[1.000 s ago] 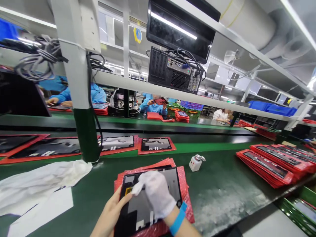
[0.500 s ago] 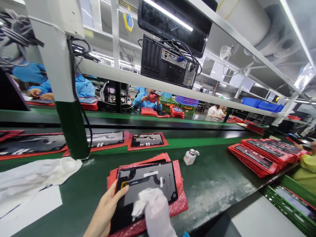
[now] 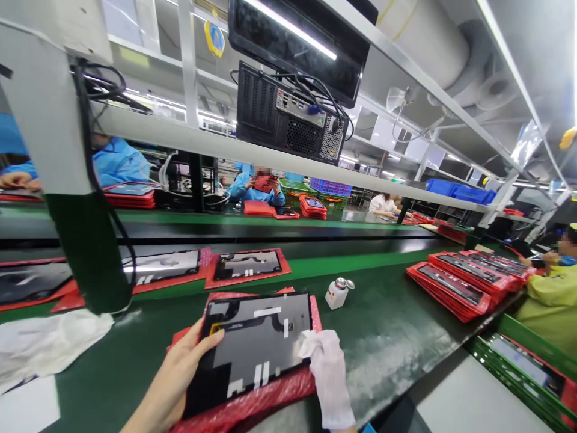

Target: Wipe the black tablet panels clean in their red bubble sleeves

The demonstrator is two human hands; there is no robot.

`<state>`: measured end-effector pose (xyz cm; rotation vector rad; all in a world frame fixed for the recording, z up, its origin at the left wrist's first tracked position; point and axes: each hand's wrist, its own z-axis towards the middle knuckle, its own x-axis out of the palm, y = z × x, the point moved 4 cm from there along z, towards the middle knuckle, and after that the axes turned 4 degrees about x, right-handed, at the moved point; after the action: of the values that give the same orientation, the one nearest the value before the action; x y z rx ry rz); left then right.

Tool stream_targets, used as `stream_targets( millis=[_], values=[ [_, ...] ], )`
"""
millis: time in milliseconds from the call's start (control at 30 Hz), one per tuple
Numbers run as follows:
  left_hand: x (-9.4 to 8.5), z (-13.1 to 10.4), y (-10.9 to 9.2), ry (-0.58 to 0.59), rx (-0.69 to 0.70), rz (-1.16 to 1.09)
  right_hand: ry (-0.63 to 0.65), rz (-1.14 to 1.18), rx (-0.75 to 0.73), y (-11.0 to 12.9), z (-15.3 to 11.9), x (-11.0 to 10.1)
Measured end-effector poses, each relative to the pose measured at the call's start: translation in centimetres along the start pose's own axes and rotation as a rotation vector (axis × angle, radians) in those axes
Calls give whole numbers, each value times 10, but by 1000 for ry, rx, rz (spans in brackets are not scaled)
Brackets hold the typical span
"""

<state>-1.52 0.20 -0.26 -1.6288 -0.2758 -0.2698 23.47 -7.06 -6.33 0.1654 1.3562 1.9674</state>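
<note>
From afar I've the screen (image 3: 256,328) over red wrap (image 3: 288,386), long axis approx. L–R, my L hand (image 3: 177,362) clasping its left edge, gloved R hand (image 3: 330,365) pinching cloth (image 3: 308,344) at opp. edge.

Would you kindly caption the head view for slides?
Bare left hand holds a dark rectangular panel over red bubble wrap; white-gloved right hand at its edge.

The head-worn camera looks forward and down, close above the green workbench (image 3: 383,337).

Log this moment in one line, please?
left hand: bare, holding panel; right hand: gloved, at panel's right edge; white bottle: upright on bench
</note>
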Motion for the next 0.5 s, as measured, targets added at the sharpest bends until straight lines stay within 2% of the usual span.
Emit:
stream_targets(
  millis=[100,200,267,367,433,500],
  values=[
    [39,52,-33,76,144,18,14,357,239,-7,9,-5],
    [89,121,-61,109,246,-8,-28,416,212,-13,19,-8],
    [124,167,-67,105,250,-10,-79,381,156,-14,33,-19],
    [168,220,-53,75,213,25,-153,277,157,-9,74,-52],
    [188,241,-33,58,185,61,-176,102,128,-2,110,-73],
    [199,251,-8,58,174,95,-130,-137,38,2,147,-83]
  ],
)
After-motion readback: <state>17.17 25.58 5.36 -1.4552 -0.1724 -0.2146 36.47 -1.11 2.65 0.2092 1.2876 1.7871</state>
